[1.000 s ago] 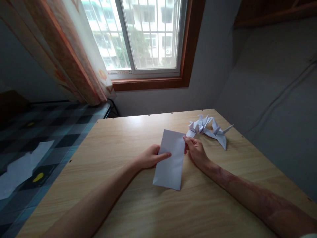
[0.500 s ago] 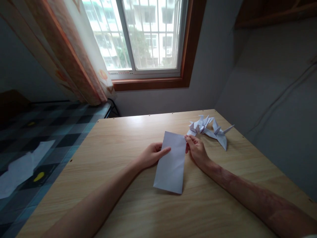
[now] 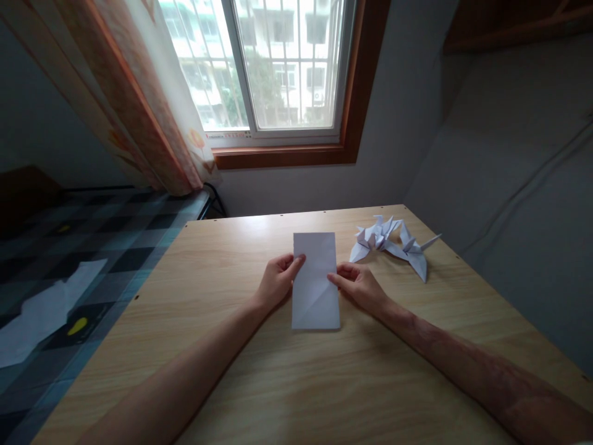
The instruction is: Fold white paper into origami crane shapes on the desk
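In the head view there are two hands and, between them, one white paper sheet (image 3: 315, 284), a tall rectangle with a faint diagonal crease across its lower part. The left hand (image 3: 277, 283) grips the sheet's left edge, its thumb laid over the face; the right hand (image 3: 364, 288) pinches the opposite edge slightly lower, thumb on top. Whether the sheet touches the table beneath it cannot be told. Beyond the right hand and further right sits one cluster of folded paper figures (image 3: 412, 250), at least two, overlapping too much for an exact count. Under both hands spreads one pale wood-grained table (image 3: 287, 389), small dark holes along its edges. Well left of the left hand is one bed (image 3: 139, 213) with a checked cover, bearing white paper (image 3: 41, 318), one sheet or several, and two yellow marks (image 3: 76, 326). Straight ahead of the hands, past the table, is one barred window (image 3: 290, 68) in a brown frame, with one orange patterned curtain (image 3: 134, 105) to its left. Far right of the right hand, one cable (image 3: 523, 185) runs along a grey wall (image 3: 537, 259), below one wooden shelf (image 3: 519, 37).
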Demonstrator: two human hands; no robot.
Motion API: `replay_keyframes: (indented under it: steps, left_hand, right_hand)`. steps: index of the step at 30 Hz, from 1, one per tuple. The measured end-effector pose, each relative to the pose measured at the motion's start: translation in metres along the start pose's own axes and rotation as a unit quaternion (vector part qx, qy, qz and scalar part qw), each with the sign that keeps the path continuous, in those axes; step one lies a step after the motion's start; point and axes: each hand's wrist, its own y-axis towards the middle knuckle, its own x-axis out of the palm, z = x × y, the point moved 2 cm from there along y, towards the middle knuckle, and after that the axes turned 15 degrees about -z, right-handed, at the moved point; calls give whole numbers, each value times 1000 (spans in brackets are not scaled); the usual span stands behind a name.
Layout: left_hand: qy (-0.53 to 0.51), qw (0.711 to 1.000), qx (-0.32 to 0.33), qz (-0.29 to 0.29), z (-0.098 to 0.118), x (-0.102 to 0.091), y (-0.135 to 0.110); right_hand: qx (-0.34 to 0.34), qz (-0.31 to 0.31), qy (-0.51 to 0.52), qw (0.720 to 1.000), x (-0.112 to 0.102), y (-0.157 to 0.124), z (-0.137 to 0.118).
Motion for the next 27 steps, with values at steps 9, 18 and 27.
replay_keyframes:
  steps: [9, 18, 27]
  left_hand:
    - [-7, 1000, 2, 1, 1, 3, 0]
    - [34, 995, 44, 86, 3, -9, 4]
    - [20, 990, 45, 130, 1, -12, 4]
  right_hand:
    - [-23, 108, -42, 993, -18, 3, 3]
    - [-1, 24, -68, 997, -11, 0, 7]
    - [14, -33, -101, 994, -7, 1, 4]
